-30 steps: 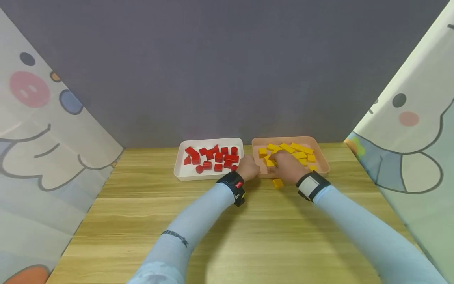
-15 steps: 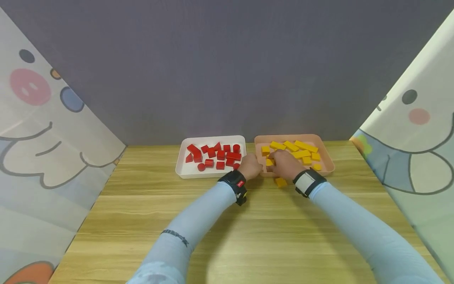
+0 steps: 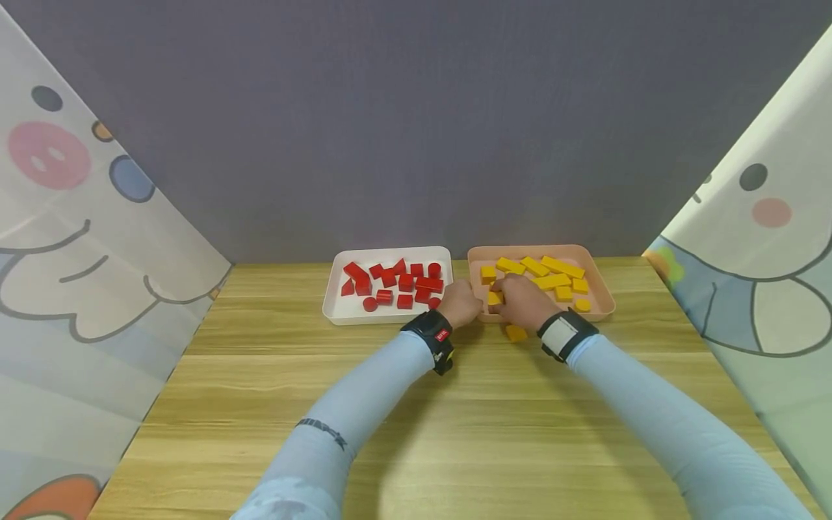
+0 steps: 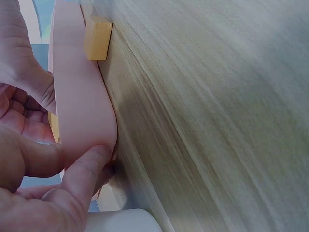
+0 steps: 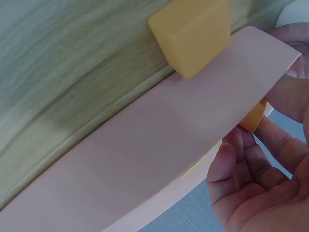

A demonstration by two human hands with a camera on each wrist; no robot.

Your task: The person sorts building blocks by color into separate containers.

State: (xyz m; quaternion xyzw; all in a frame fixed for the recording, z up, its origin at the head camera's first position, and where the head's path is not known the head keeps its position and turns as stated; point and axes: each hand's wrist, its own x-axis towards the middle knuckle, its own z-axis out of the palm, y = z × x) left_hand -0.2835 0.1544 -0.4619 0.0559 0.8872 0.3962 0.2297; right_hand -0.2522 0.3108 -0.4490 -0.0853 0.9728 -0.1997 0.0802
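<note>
At the near-left corner of the pink tray point(image 3: 529, 251), my left hand point(image 3: 460, 303) grips the wall; in the left wrist view its fingers bend around the tray's corner point(image 4: 82, 101). Over the tray's left part, my right hand point(image 3: 523, 302) pinches a yellow block point(image 3: 495, 297). The right wrist view shows that block partly hidden behind the tray wall point(image 5: 145, 140). Several other yellow blocks point(image 3: 551, 282) lie inside the tray. A loose yellow block point(image 3: 516, 333) sits on the table against the tray's near outer wall, under my right hand.
A white tray point(image 3: 338, 309) of several red blocks point(image 3: 405, 282) stands left of the pink one, close to my left hand. Both trays are near the grey back panel point(image 3: 416, 130) on the wooden table point(image 3: 429, 419). Cartoon-printed side panels point(image 3: 773, 274) flank the table.
My right hand has shifted slightly left relative to the pink tray, then stays nearly still. The left hand keeps its place at the corner. The head view has shifted a little.
</note>
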